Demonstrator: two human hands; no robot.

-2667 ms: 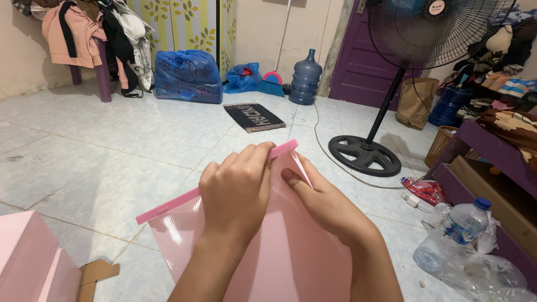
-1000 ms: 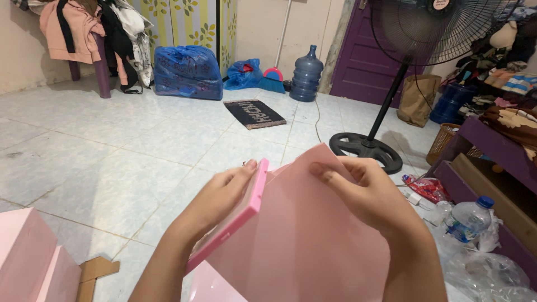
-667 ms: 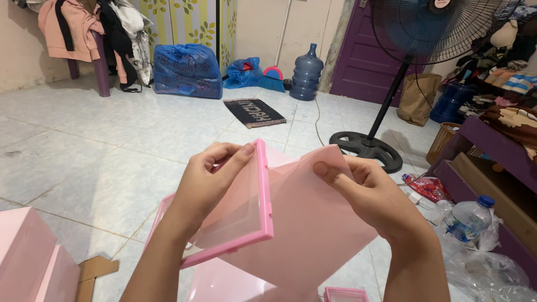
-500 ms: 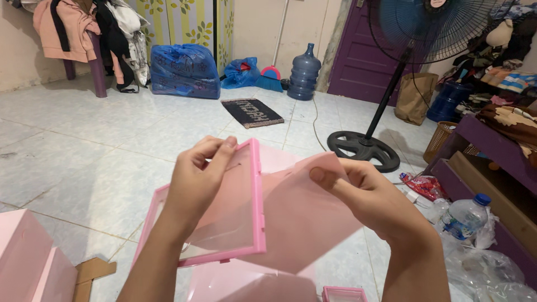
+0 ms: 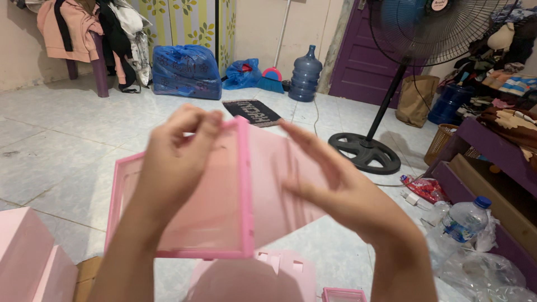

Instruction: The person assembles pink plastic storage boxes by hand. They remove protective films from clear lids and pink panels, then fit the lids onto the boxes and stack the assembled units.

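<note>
I hold a pink plastic frame with a translucent pink panel (image 5: 224, 212) upright before me. My left hand (image 5: 176, 159) grips the frame's top edge near the upper corner. A second flat pink panel (image 5: 279, 184) stands behind the frame, and my right hand (image 5: 335, 187) lies flat against it with the fingers stretched out. Below them lies another pink plastic part (image 5: 263, 277) with small tabs along its top.
Pink boxes (image 5: 28, 260) stand at the lower left. A standing fan (image 5: 386, 84) is at right, with a purple shelf (image 5: 492, 162), a water bottle (image 5: 464, 218) and plastic bags beside it. A blue bag (image 5: 187, 71), a water jug (image 5: 306, 75) and a doormat (image 5: 256, 112) lie further back.
The flat pink panel was turned and a pink frame came up in front of it. My left hand shifted to the frame's top edge, my right hand opened flat on the panel.
</note>
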